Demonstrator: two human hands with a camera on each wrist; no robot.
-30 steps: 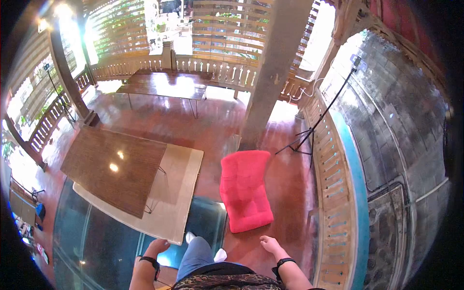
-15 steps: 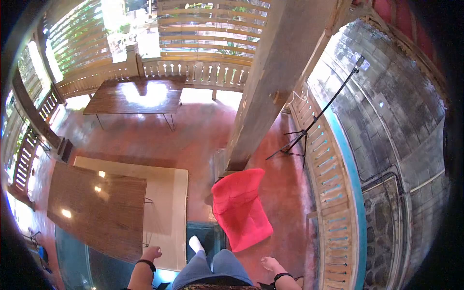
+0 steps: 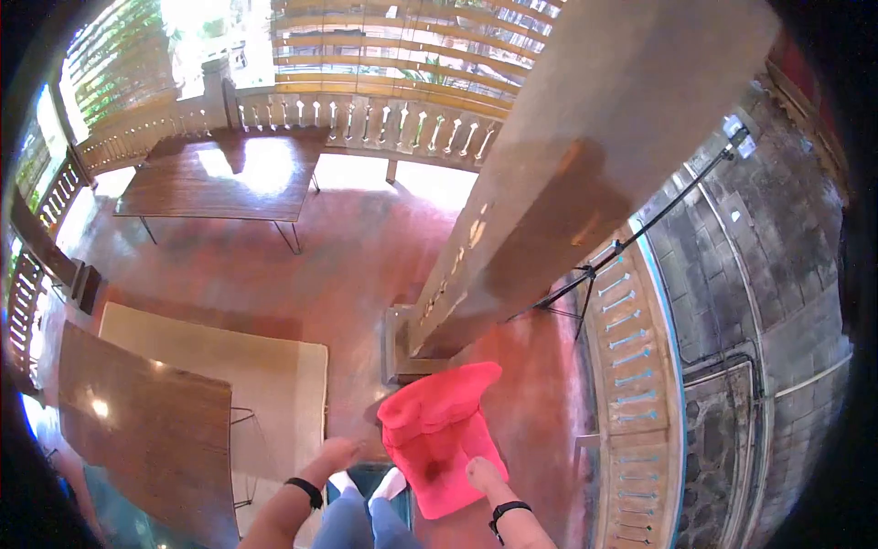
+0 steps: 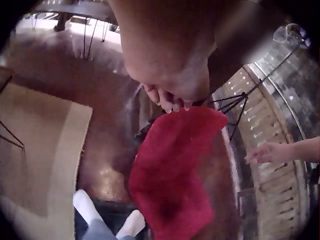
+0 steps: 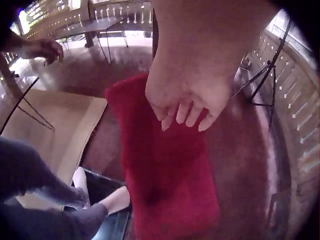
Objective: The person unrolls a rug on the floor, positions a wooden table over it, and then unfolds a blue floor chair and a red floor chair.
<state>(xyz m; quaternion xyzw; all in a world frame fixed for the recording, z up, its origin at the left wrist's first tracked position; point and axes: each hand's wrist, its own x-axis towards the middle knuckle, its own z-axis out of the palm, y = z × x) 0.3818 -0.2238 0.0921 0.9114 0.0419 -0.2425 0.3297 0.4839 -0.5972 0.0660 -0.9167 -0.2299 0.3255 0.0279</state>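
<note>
A red tufted floor chair (image 3: 444, 448) with its backrest partly raised stands on the floor just ahead of the person's feet. My left hand (image 3: 340, 453) hangs in the air to the left of the chair, holding nothing; in the left wrist view its fingers (image 4: 167, 100) are loosely bent. Over the right part of the seat in the head view is my right hand (image 3: 485, 474). Its fingers (image 5: 186, 112) droop, relaxed, with nothing in them, and overlap the red fabric in the right wrist view.
A thick wooden pillar (image 3: 512, 247) rises right behind the chair. Left are a low wooden table (image 3: 155, 403) and a beige mat (image 3: 293, 375); another table (image 3: 219, 183) stands farther back. A black tripod (image 3: 590, 273) stands by the railing (image 3: 631, 384) at right.
The person has stepped forward, so the chair and pillar are nearer and the feet stand beside the chair. Both hands have moved forward, the right one now over the seat.
</note>
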